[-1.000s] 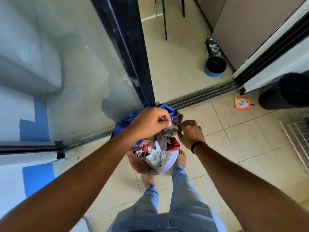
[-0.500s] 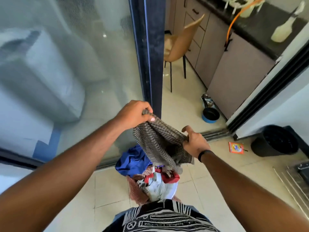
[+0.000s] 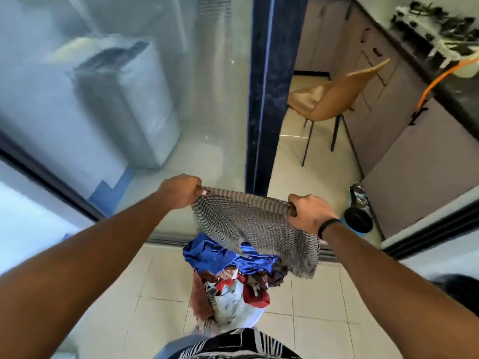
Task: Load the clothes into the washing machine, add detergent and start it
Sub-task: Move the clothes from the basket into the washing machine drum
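Raised and stretched wider, checked cloth now spans my left hand and right hand; each grip clamped on an edge above the clothes pile.

Tan chair beside grey cabinets; black bowl below.

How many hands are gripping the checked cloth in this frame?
2. The left hand grips the grey-brown checked cloth at its left top corner; the right hand grips its right top edge.
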`<state>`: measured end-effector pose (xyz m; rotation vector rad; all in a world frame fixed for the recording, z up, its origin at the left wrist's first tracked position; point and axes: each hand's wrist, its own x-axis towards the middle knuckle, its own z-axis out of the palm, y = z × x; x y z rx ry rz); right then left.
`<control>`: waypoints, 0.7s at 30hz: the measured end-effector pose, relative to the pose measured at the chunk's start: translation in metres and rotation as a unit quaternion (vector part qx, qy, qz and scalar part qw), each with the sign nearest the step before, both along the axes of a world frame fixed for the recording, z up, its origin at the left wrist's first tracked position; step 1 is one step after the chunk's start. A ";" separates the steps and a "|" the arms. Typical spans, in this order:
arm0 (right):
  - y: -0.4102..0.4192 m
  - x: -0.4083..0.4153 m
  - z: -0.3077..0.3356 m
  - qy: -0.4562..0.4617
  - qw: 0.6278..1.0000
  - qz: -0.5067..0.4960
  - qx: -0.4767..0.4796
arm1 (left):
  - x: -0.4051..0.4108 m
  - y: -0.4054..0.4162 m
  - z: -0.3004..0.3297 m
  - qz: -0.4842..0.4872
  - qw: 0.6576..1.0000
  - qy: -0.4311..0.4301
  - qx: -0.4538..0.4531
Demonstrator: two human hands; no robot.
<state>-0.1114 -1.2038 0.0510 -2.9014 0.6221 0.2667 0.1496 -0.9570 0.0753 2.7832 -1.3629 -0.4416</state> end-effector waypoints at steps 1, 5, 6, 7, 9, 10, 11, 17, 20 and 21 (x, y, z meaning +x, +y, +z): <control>-0.004 0.010 0.001 -0.007 1.000 0.010 -0.002 | 0.004 0.011 0.000 0.042 0.999 0.007 -0.025; -0.001 0.055 0.000 -0.036 0.999 0.031 -0.004 | 0.011 0.062 0.002 0.213 0.969 -0.015 -0.121; 0.004 0.068 -0.002 -0.041 0.999 0.035 -0.005 | 0.011 0.074 0.004 0.244 0.960 -0.029 -0.132; 0.013 0.081 -0.005 -0.044 0.998 0.040 -0.003 | 0.011 0.088 0.006 0.271 0.952 -0.044 -0.137; 0.031 0.105 -0.012 -0.061 0.996 0.058 0.000 | 0.009 0.116 0.009 0.309 0.937 -0.076 -0.144; 0.044 0.118 -0.015 -0.068 0.995 0.070 0.004 | 0.009 0.135 0.011 0.329 0.929 -0.089 -0.144; 0.056 0.131 -0.019 -0.071 0.994 0.081 0.010 | 0.008 0.153 0.013 0.348 0.922 -0.097 -0.136; 0.143 0.203 -0.026 -0.096 0.979 0.176 0.025 | -0.003 0.294 0.005 0.459 0.879 -0.097 -0.085; 0.199 0.233 -0.025 -0.105 0.972 0.207 0.040 | -0.020 0.362 -0.013 0.514 0.853 -0.078 -0.050; 0.220 0.241 -0.024 -0.106 0.969 0.218 0.047 | -0.028 0.384 -0.019 0.529 0.845 -0.070 -0.036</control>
